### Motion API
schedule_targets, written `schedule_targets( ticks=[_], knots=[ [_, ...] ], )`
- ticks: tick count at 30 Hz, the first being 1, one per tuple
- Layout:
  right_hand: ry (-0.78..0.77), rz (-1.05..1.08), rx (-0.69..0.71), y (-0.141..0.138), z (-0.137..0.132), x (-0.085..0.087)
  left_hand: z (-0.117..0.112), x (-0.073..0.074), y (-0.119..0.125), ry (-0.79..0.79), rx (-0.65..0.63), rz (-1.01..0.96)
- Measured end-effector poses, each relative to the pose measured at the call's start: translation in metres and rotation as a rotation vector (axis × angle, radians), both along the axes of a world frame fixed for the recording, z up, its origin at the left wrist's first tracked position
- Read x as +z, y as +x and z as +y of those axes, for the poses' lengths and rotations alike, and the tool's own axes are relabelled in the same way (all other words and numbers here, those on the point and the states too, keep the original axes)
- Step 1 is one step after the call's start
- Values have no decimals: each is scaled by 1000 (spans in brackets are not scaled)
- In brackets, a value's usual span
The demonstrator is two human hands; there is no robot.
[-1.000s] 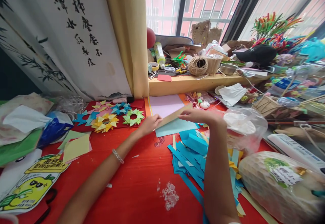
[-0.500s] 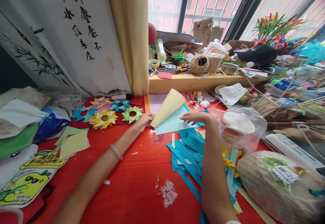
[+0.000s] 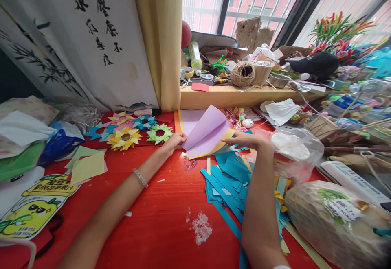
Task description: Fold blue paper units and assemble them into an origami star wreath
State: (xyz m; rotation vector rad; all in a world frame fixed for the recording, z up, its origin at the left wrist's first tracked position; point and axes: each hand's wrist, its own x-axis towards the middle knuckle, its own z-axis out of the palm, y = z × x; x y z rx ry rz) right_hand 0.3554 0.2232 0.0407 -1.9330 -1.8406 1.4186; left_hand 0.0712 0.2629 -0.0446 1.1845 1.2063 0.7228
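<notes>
A stack of coloured paper sheets (image 3: pixel 210 143) lies on the red table (image 3: pixel 159 212) below the window sill. My left hand (image 3: pixel 174 141) pinches the near-left corner of a lilac sheet (image 3: pixel 205 128) and lifts it so it curls up. A yellow sheet edge shows beneath it. My right hand (image 3: pixel 242 139) rests on the stack's right edge with fingers stretched toward the sheets. A pile of blue paper strips (image 3: pixel 230 177) lies just in front of the stack, under my right forearm.
Folded paper stars (image 3: pixel 126 134) in yellow, green, blue and pink lie to the left. Loose yellow and green squares (image 3: pixel 87 165) sit farther left. A clear plastic bag (image 3: pixel 293 149) and a netted melon (image 3: pixel 332 220) crowd the right. The wooden sill (image 3: pixel 232 94) holds twine, tape and clutter.
The yellow sheet that my left hand held raised has been turned down, and a lilac sheet is now lifted instead. My right hand stayed at the stack's right edge.
</notes>
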Motion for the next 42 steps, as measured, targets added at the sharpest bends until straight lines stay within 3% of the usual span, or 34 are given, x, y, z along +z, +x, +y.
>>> schedule_targets(
  ticks=[4,9,12,17,21,27,42],
  knots=[
    [33,19,-92,3,-1,-1,1,-4,2,111,-13,117],
    [160,139,-234,-1,0,3,-6,-1,6,415,-41,366],
    [223,237,-283,-1,2,3,-14,5,5,623,-167,497],
    [175,250,-328,4,5,-6,-29,16,-2,912,-489,661],
    [133,236,-293,8,7,-13,-35,20,-7,1066,-610,773],
    [70,248,-256,10,8,-17,-35,18,-4,1162,-688,866],
    [-3,288,-309,6,8,-17,-37,23,-3,1207,-765,998]
  ],
)
